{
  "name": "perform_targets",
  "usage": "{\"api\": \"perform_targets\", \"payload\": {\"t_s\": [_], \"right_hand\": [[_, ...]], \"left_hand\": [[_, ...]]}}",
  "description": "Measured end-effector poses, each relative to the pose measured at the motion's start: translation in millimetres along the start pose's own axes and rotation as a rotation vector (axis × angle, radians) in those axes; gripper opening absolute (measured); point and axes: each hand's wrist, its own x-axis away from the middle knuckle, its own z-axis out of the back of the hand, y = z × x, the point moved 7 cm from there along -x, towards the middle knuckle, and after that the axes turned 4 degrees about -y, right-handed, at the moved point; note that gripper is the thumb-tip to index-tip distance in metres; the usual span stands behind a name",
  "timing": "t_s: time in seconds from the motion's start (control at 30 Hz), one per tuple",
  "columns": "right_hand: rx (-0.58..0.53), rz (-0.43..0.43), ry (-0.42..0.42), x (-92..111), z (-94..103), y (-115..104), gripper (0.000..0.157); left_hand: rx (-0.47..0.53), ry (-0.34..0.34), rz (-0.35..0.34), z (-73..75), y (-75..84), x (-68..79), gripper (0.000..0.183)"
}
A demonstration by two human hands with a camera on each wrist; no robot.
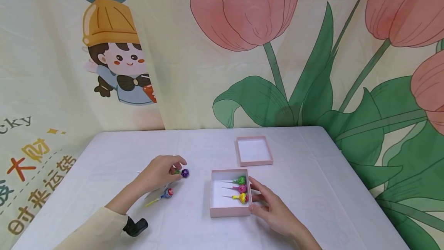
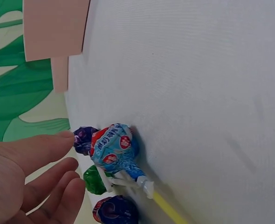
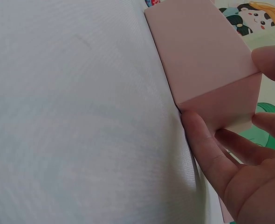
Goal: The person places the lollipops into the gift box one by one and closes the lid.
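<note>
In the head view, my left hand (image 1: 157, 173) is over the table's left part, fingertips around a purple-wrapped lollipop (image 1: 185, 173). The left wrist view shows that thumb beside the purple head, the other fingers spread loosely. Nearer lies a blue-and-red lollipop (image 2: 114, 149) with a yellow stick, beside a green one (image 2: 95, 180) and a dark blue one (image 2: 116, 210). My right hand (image 1: 275, 209) rests its fingertips against the right wall of an open pink box (image 1: 229, 212). Inside it are a green lollipop (image 1: 240, 180), a pink one (image 1: 241, 188) and a yellow one (image 1: 243, 198).
Behind the box lies its pink lid (image 1: 256, 163), inside up. A white cloth covers the table (image 1: 187, 230), and a printed curtain (image 1: 187, 88) hangs behind its back edge. A black camera mount (image 1: 136, 227) sits on my left wrist.
</note>
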Motion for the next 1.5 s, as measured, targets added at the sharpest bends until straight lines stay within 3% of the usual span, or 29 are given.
{"api": "perform_targets", "payload": {"t_s": [0.3, 0.67, 1.1, 1.5], "right_hand": [[0.000, 0.002, -0.007, 0.6, -0.1, 0.7, 0.078], [-0.035, 0.014, -0.006, 2.3, 1.6, -1.8, 0.077], [-0.027, 0.020, -0.006, 2.6, 2.0, -1.3, 0.077], [-0.027, 0.029, -0.012, 2.4, 2.1, -2.2, 0.076]], "left_hand": [[0.003, -0.011, 0.029, -11.1, -7.9, -0.9, 0.034], [-0.051, -0.011, 0.002, -17.8, -2.0, -7.1, 0.027], [-0.043, -0.088, 0.034, -20.9, 7.1, -7.9, 0.023], [-0.071, -0.055, -0.008, -19.5, 11.5, -12.0, 0.023]]}}
